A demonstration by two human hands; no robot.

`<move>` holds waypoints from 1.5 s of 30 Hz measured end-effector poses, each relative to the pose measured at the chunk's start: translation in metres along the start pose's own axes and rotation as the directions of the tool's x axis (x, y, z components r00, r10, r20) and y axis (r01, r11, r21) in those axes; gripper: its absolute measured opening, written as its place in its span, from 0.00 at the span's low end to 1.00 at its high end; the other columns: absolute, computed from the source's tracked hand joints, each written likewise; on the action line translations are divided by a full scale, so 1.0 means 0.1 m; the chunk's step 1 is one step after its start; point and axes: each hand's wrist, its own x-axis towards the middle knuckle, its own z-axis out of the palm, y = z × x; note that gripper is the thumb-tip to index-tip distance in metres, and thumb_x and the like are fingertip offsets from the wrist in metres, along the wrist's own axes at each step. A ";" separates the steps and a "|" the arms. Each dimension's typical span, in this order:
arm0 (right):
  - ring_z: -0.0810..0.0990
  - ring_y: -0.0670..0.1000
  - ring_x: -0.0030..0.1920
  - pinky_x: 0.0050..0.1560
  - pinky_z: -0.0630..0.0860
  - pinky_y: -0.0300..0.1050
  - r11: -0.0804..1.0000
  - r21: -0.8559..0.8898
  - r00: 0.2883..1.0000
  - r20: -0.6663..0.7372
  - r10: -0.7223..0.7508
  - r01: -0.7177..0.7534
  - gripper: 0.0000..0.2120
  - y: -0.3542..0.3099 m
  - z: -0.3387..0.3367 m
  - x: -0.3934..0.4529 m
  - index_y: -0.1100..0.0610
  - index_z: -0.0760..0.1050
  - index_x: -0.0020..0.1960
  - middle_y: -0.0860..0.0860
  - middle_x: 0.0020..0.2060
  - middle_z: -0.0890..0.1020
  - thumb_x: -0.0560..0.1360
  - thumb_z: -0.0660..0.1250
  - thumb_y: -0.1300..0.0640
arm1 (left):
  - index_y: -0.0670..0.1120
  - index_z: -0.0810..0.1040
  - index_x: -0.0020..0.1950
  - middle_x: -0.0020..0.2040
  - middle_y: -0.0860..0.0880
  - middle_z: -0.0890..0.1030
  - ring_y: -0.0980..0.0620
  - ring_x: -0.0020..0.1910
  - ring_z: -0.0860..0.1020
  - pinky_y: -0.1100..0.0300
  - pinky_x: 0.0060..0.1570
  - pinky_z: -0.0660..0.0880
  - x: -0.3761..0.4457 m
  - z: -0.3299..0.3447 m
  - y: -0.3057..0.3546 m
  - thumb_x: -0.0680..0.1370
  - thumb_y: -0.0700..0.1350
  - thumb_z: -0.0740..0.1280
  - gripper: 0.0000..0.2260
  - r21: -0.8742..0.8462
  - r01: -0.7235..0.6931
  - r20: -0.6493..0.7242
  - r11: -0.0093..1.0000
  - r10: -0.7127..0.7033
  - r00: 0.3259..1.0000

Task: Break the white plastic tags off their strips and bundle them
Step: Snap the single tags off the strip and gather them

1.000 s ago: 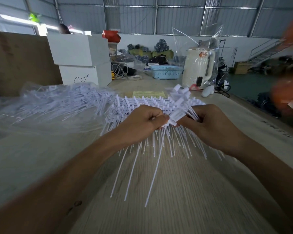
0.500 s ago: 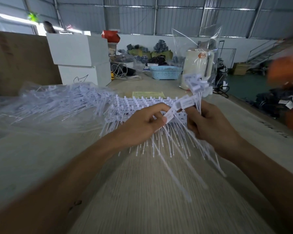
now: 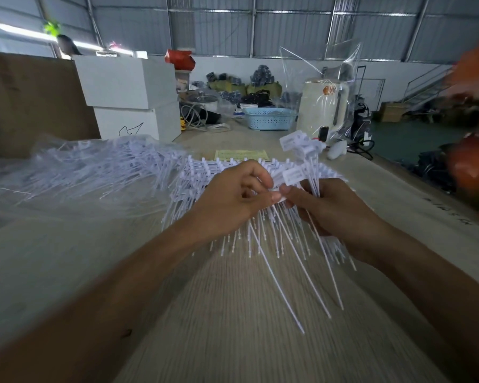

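Strips of white plastic tags (image 3: 205, 172) lie stacked on the wooden table (image 3: 233, 313), their thin tails pointing toward me. My left hand (image 3: 233, 200) pinches a tag head at the strip's near edge, fingers curled. My right hand (image 3: 329, 205) grips a bundle of loose tags (image 3: 302, 150); their flat heads stick up above the fist and their long tails hang down over the table. Thumb tips of both hands meet at one small white tag head.
A clear plastic bag of more tags (image 3: 75, 172) sprawls at the left. Behind stand white boxes (image 3: 127, 98), a blue basket (image 3: 270, 118), a kettle in plastic wrap (image 3: 324, 109) and a yellow-green paper (image 3: 241, 154). The table's right edge drops to the floor.
My right hand pulled up and away with the bundle, then came back down to meet the left hand at the strip. The bundle's tails swung toward the right.
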 end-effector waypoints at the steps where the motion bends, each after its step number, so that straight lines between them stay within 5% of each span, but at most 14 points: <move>1: 0.63 0.44 0.22 0.22 0.60 0.36 1.000 0.017 1.000 -0.001 -0.004 0.004 0.16 -0.01 0.00 0.00 0.55 0.76 0.37 0.45 0.23 0.70 0.79 0.68 0.47 | 0.49 0.79 0.48 0.38 0.53 0.84 0.53 0.39 0.83 0.55 0.43 0.77 0.00 0.01 0.00 0.77 0.50 0.72 0.06 0.008 0.023 0.007 1.000 -0.023 1.000; 5: 0.62 0.45 0.23 0.24 0.59 0.38 0.998 0.063 1.000 0.011 -0.023 0.022 0.17 -0.01 0.04 -0.03 0.52 0.71 0.34 0.47 0.24 0.69 0.81 0.65 0.50 | 0.49 0.80 0.44 0.34 0.51 0.84 0.54 0.34 0.82 0.62 0.37 0.75 -0.01 0.02 0.03 0.82 0.45 0.65 0.08 -0.055 0.138 -0.008 0.989 -0.138 0.990; 9: 0.62 0.44 0.24 0.26 0.57 0.40 0.991 0.126 0.999 0.017 -0.041 0.039 0.24 -0.02 0.10 -0.04 0.46 0.72 0.27 0.46 0.24 0.67 0.82 0.63 0.51 | 0.47 0.81 0.40 0.34 0.48 0.83 0.56 0.35 0.78 0.63 0.40 0.71 0.00 0.01 0.09 0.83 0.51 0.63 0.15 -0.058 0.171 -0.048 0.984 -0.173 0.984; 14: 0.60 0.45 0.24 0.26 0.59 0.40 0.982 0.171 0.996 0.026 -0.086 0.080 0.24 -0.03 0.14 -0.04 0.45 0.70 0.28 0.47 0.25 0.65 0.84 0.61 0.52 | 0.40 0.81 0.39 0.32 0.50 0.82 0.55 0.32 0.77 0.64 0.38 0.71 -0.02 0.03 0.11 0.84 0.51 0.59 0.21 -0.051 0.178 0.046 0.983 -0.176 0.983; 20: 0.65 0.42 0.24 0.26 0.63 0.37 0.966 0.037 0.961 0.103 -0.258 0.255 0.17 -0.01 0.12 -0.06 0.42 0.76 0.38 0.44 0.25 0.70 0.84 0.61 0.55 | 0.44 0.72 0.28 0.22 0.49 0.70 0.54 0.22 0.66 0.63 0.31 0.67 -0.04 -0.01 0.10 0.84 0.52 0.60 0.25 -0.074 0.202 0.070 0.977 -0.197 0.978; 23: 0.73 0.50 0.30 0.33 0.73 0.47 0.871 -0.268 0.911 0.144 -0.387 0.412 0.05 0.00 0.04 -0.03 0.52 0.75 0.51 0.51 0.32 0.77 0.83 0.61 0.53 | 0.45 0.70 0.28 0.23 0.50 0.67 0.54 0.22 0.63 0.63 0.28 0.63 -0.04 -0.04 0.09 0.83 0.48 0.63 0.23 -0.122 0.249 0.119 0.961 -0.235 0.965; 25: 0.74 0.51 0.32 0.39 0.72 0.53 0.734 -0.478 0.874 0.207 -0.439 0.482 0.11 0.02 -0.03 -0.02 0.54 0.75 0.55 0.53 0.33 0.76 0.81 0.60 0.49 | 0.47 0.68 0.27 0.24 0.49 0.65 0.53 0.23 0.61 0.63 0.28 0.61 -0.04 -0.04 0.08 0.82 0.46 0.65 0.23 -0.116 0.254 0.167 0.960 -0.234 0.958; 27: 0.73 0.47 0.31 0.36 0.68 0.44 0.692 -0.513 0.858 0.224 -0.463 0.508 0.15 0.02 -0.09 -0.03 0.56 0.75 0.53 0.48 0.31 0.74 0.80 0.59 0.45 | 0.50 0.67 0.25 0.23 0.50 0.65 0.54 0.23 0.61 0.63 0.28 0.60 -0.03 -0.04 0.07 0.82 0.47 0.65 0.25 -0.104 0.250 0.195 0.963 -0.227 0.954; 30: 0.71 0.45 0.31 0.34 0.64 0.41 0.673 -0.557 0.866 0.205 -0.455 0.486 0.12 0.00 -0.13 0.00 0.49 0.69 0.43 0.46 0.28 0.70 0.78 0.58 0.42 | 0.51 0.69 0.22 0.23 0.51 0.66 0.55 0.22 0.62 0.62 0.28 0.60 -0.01 -0.06 0.08 0.82 0.46 0.64 0.26 -0.060 0.214 0.231 0.975 -0.195 0.953; 34: 0.71 0.45 0.28 0.33 0.65 0.41 0.662 -0.622 0.896 0.164 -0.413 0.418 0.21 -0.02 -0.12 0.01 0.56 0.71 0.40 0.48 0.27 0.70 0.78 0.55 0.40 | 0.50 0.68 0.25 0.23 0.49 0.65 0.55 0.22 0.61 0.65 0.27 0.62 0.00 -0.09 0.09 0.82 0.49 0.64 0.24 -0.065 0.159 0.249 0.985 -0.138 0.958; 39: 0.71 0.40 0.22 0.24 0.65 0.31 0.771 -0.570 0.900 -0.120 -0.418 0.283 0.19 -0.03 -0.30 0.04 0.50 0.68 0.34 0.48 0.24 0.71 0.84 0.58 0.52 | 0.52 0.74 0.25 0.22 0.54 0.70 0.58 0.21 0.66 0.68 0.31 0.68 -0.01 -0.15 -0.02 0.82 0.49 0.64 0.23 0.018 0.136 0.286 0.991 -0.135 0.948; 42: 0.66 0.41 0.19 0.22 0.62 0.29 0.893 -0.404 0.911 -0.263 -0.319 0.196 0.22 0.01 -0.43 0.08 0.55 0.67 0.33 0.47 0.24 0.68 0.85 0.56 0.49 | 0.48 0.77 0.31 0.25 0.50 0.73 0.57 0.24 0.71 0.62 0.36 0.71 -0.03 -0.24 -0.06 0.83 0.50 0.62 0.21 0.033 0.133 0.271 0.991 -0.137 0.953; 45: 0.65 0.43 0.21 0.24 0.64 0.34 0.912 -0.372 0.952 -0.176 -0.252 0.173 0.22 0.09 -0.32 0.09 0.56 0.67 0.35 0.49 0.22 0.70 0.85 0.54 0.49 | 0.47 0.82 0.44 0.34 0.49 0.80 0.53 0.32 0.73 0.59 0.34 0.70 -0.04 -0.26 -0.05 0.84 0.45 0.63 0.12 -0.005 0.164 0.302 0.986 -0.155 0.941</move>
